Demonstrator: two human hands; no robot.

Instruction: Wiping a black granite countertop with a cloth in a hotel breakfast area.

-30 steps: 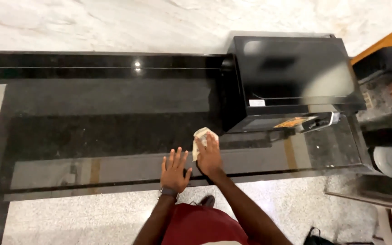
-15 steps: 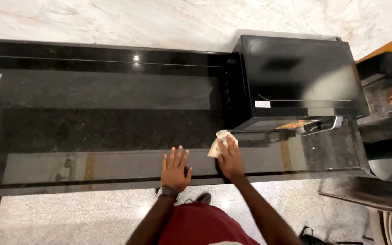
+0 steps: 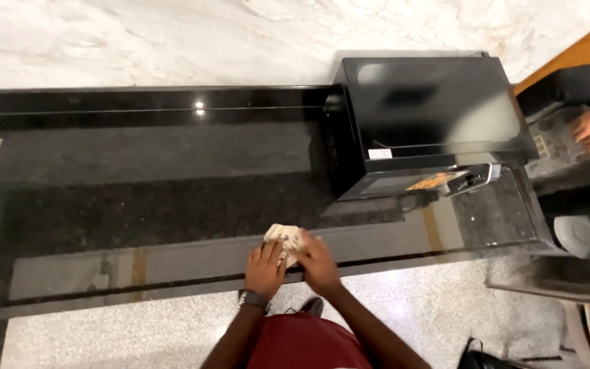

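Cloth [image 3: 285,239] under both hands, countertop [image 3: 138,205].

A long, shiny black tabletop [image 3: 158,178] is seen, set against a pale marble wall. A black box with a door [image 3: 431,123], like a microwave, is stood on its right end. A small pale cloth [image 3: 285,240] is lain near the front edge, and both hands are rested on it. A light is mirrored in the shiny top.

counter [image 3: 172,178]: glossy black polished stone
oven [image 3: 425,116]: smooth black, shiny top
cloth [image 3: 285,240]: pale, crumpled, matt
floor [image 3: 138,328]: speckled stone
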